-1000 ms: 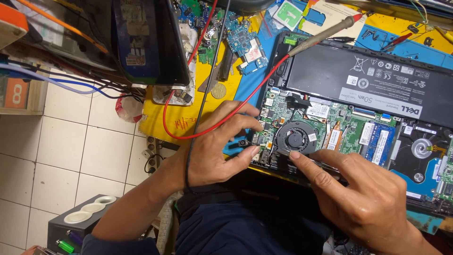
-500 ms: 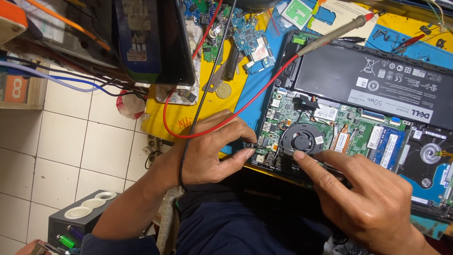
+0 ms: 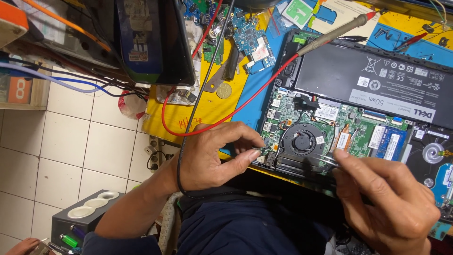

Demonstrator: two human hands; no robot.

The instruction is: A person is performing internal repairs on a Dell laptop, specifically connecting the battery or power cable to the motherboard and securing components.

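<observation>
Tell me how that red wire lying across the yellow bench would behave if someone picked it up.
The red wire is probably floppy: it lies in a loose curve from the bench to the probe. It looks thin, so likely light. Lifting it would probably drag the probe, which rests on the open laptop near the left hand.

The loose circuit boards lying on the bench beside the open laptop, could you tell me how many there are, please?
2 that I can make out: a blue board by the laptop's top-left corner, and a green board left of it under the cables. More may be hidden in the clutter.
</observation>
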